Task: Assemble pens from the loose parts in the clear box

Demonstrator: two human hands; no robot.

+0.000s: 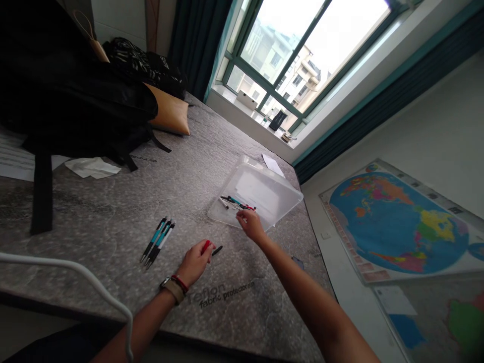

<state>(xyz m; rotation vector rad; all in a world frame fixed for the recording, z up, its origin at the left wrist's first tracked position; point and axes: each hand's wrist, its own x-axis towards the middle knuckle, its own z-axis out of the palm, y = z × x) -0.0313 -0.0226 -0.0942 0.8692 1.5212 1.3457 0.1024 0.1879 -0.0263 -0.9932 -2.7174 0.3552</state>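
My left hand (pixel 196 263), with a watch and a red band at the wrist, is closed around a red pen (pixel 205 246); a black end sticks out past the fingers. Over the near edge of a clear plastic box (pixel 264 189), my right hand (pixel 249 223) has its fingers drawn together beside several pens (pixel 235 201) lying inside. Whatever is between those fingertips is too small to make out. To the left of my left hand, three pens (pixel 158 243) with blue, white and black barrels lie side by side on the grey tablecloth (pixel 181 186).
A black backpack (pixel 75 96) and a tan pouch (pixel 170 112) occupy the table's far left, near crumpled white paper (pixel 93 167). A white cable (pixel 75 267) crosses the lower left. Behind the box lies a white paper (pixel 273 164). A world map (pixel 397 222) hangs at right.
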